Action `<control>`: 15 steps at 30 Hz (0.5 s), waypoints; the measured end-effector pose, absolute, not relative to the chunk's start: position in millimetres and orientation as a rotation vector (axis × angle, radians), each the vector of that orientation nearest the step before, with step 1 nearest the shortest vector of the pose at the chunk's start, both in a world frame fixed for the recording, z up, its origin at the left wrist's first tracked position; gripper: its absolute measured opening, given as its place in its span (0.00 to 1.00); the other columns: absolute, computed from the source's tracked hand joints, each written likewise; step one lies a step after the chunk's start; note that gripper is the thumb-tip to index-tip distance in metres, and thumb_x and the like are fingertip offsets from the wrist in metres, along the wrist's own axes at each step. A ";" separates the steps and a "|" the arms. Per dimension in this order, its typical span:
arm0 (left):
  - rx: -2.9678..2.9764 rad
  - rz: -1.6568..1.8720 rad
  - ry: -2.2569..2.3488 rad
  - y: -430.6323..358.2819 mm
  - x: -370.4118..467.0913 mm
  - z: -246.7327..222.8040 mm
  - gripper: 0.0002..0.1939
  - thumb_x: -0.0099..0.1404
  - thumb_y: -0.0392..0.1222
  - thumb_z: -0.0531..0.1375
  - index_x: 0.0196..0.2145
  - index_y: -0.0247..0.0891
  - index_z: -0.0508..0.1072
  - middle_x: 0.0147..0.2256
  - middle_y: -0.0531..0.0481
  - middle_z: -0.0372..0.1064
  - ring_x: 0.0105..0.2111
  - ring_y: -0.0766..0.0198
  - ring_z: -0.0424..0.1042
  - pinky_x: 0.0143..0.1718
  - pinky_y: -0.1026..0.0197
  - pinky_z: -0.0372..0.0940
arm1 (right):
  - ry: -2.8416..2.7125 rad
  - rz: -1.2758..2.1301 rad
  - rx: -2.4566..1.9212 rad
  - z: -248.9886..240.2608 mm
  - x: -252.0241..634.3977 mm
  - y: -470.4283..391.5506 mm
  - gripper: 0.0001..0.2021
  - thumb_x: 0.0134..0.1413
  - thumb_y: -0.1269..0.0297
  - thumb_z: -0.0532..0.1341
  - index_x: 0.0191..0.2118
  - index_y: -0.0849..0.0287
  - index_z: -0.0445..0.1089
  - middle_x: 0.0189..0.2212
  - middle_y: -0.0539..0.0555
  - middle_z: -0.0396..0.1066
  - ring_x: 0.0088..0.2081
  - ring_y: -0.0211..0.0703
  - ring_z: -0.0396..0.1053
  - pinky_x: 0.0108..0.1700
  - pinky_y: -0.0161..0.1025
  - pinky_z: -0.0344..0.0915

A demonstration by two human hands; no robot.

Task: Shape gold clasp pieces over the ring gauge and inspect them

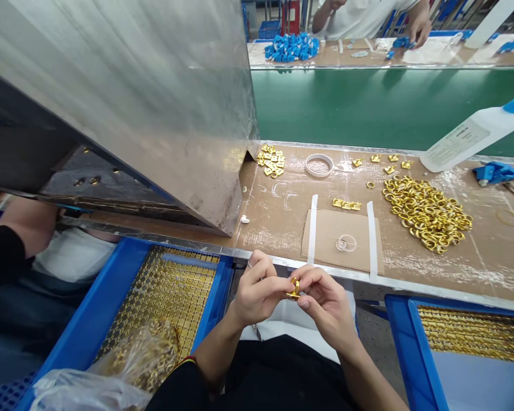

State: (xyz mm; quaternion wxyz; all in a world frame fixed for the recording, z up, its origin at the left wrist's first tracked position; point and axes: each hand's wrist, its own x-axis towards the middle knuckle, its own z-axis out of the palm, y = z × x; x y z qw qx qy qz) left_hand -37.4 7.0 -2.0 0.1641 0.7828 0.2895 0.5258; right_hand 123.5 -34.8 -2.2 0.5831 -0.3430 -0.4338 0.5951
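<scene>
Close to my lap, in front of the bench edge, my left hand (257, 291) and my right hand (328, 305) meet at a small gold ring-shaped metal piece (295, 290). It seems to have a flat plate at its lower end. Both hands pinch it between thumb and fingers. Beyond them, on the cardboard-covered bench, a taped cardboard square (325, 234) carries a clear ring of tape or plastic (346, 243). Just past it lies a short row of gold square pieces (346, 204). To the right is a heap of gold rings (428, 214).
A large metal machine housing (188, 114) blocks the left. Blue trays of gold parts (167, 297) (475, 337) flank me. A white bottle (471, 137) leans near the green conveyor belt (368, 103). Across it, a co-worker's hand (420, 28) handles blue pieces; another person sits left.
</scene>
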 end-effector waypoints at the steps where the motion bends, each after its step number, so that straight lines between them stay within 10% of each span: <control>1: 2.233 1.510 0.834 6.4 -36.8 -1.4 0.07 0.72 0.40 0.61 0.34 0.40 0.74 0.24 0.56 0.55 0.29 0.65 0.56 0.30 0.59 0.56 | -1.035 1.362 -0.809 -2.2 123.3 -34.8 0.07 0.58 0.59 0.71 0.38 0.54 0.75 0.36 0.53 0.75 0.37 0.39 0.74 0.40 0.33 0.75; 15: 2.052 1.542 0.694 3.1 -30.7 -0.7 0.07 0.70 0.44 0.63 0.41 0.37 0.74 0.32 0.51 0.71 0.31 0.67 0.71 0.30 0.64 0.68 | -1.123 1.117 -0.793 -6.3 122.0 -35.3 0.07 0.61 0.56 0.68 0.39 0.53 0.79 0.34 0.55 0.76 0.36 0.44 0.75 0.36 0.38 0.74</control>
